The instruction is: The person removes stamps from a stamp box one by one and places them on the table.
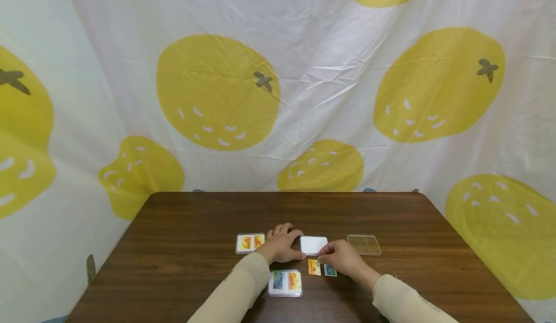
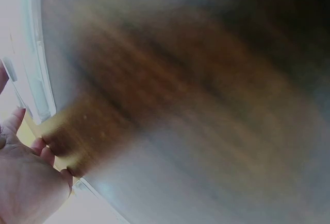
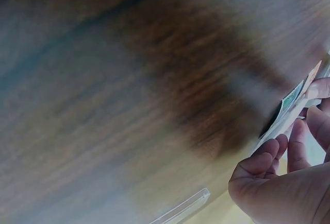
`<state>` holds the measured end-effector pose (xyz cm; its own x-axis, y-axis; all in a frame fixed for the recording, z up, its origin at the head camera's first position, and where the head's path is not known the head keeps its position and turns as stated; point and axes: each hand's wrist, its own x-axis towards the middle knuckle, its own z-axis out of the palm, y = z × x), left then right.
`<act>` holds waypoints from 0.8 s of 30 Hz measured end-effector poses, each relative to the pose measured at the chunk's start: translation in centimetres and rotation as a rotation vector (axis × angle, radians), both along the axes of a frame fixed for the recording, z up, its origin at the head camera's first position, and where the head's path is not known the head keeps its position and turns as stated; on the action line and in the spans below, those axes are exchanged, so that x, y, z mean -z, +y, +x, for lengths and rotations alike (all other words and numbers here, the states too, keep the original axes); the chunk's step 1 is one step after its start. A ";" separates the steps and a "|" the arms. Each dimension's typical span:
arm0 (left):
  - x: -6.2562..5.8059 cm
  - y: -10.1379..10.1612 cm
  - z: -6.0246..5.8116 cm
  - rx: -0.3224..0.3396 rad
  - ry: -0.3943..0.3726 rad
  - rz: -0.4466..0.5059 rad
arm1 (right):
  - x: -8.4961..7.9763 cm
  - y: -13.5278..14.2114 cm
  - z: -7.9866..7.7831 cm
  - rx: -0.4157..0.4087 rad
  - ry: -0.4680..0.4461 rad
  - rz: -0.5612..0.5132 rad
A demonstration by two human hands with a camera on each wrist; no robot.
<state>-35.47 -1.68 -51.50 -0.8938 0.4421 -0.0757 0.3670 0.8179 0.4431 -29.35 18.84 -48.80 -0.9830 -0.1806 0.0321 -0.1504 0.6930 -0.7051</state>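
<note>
In the head view a flat case with a blank white face (image 1: 313,245) lies between the two hands. My left hand (image 1: 282,246) holds it at the left side, forefinger by the far corner and thumb by the near one. Thumb and fingertips of my right hand (image 1: 342,257) pinch its near right corner; part of that corner is hidden. Just in front lie an orange-yellow stamp (image 1: 314,267) and a blue-green stamp (image 1: 330,270), the latter partly under the right hand. In the right wrist view, a green stamp (image 3: 292,98) shows beyond the fingers.
A clear case with two stamps (image 1: 284,283) lies nearer me, beside the left sleeve. Another case with orange stamps (image 1: 245,242) sits left of the left hand. An empty clear divided cover (image 1: 364,245) lies to the right. A patterned curtain (image 1: 321,120) hangs behind the wooden table (image 1: 208,212).
</note>
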 end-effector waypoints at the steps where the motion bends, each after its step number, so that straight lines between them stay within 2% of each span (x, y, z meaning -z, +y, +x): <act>1: 0.0 0.0 0.0 0.000 0.001 0.000 | 0.0 0.0 0.0 0.001 -0.002 -0.001; 6: 0.0 0.0 0.0 0.001 0.005 -0.001 | -0.3 0.0 0.0 0.014 -0.016 -0.010; 13: -2.4 -0.2 1.5 0.005 -0.012 -0.037 | -0.7 0.3 0.0 0.035 -0.030 -0.032; 24: -0.6 -0.1 0.5 0.006 0.001 -0.003 | -1.3 1.1 -0.5 0.084 -0.010 -0.019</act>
